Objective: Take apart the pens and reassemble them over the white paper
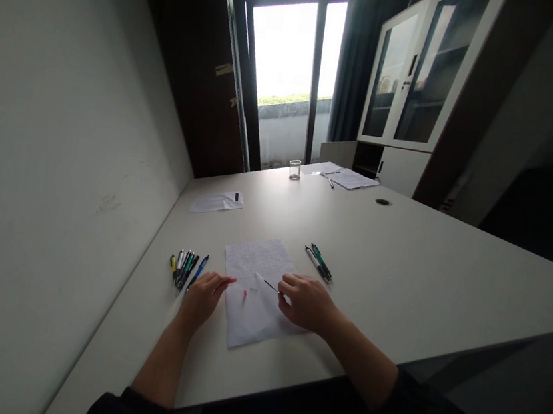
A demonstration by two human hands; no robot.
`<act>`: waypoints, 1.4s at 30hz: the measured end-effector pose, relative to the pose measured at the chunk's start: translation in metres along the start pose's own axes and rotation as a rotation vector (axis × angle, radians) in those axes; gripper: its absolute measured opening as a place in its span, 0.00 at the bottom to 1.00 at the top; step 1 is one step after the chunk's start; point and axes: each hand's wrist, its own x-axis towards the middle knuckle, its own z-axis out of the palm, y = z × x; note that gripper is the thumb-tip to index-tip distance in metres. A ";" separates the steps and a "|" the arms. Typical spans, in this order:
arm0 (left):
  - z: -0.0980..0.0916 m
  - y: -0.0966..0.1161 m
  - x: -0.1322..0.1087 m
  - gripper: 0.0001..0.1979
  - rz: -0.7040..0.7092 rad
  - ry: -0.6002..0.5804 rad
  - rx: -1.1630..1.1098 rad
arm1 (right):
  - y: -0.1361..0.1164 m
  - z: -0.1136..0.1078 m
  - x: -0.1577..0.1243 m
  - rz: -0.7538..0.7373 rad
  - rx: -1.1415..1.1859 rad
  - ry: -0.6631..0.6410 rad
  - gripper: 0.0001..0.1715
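Note:
A written sheet of paper (259,289) lies on the white desk (401,262) in front of me. My left hand (202,297) rests flat on the paper's left edge, fingers stretched out. My right hand (306,301) is curled on the paper's right side, pinching a thin pen (267,282) whose tip points left over the sheet. A small red piece (245,293) lies on the paper between my hands. Several pens (187,268) lie in a row left of the paper. Two more pens (318,263) lie right of it.
A folded paper (217,202) lies farther back by the left wall. A small glass (294,169) and more papers with a pen (343,177) sit at the desk's far end. A cable hole (382,202) is in the desktop. A cabinet (413,83) stands behind.

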 end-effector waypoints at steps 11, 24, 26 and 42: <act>-0.002 0.002 0.001 0.14 0.031 -0.033 0.031 | 0.007 0.009 -0.001 0.012 0.119 0.036 0.09; -0.002 0.021 0.005 0.06 0.104 -0.039 0.063 | 0.010 0.026 0.006 -0.004 0.350 0.230 0.09; -0.001 0.030 0.008 0.05 0.159 -0.066 0.080 | 0.006 0.027 0.007 -0.063 0.377 0.256 0.13; 0.005 0.036 0.008 0.06 0.148 0.082 0.026 | 0.013 0.024 0.008 -0.012 0.250 0.181 0.05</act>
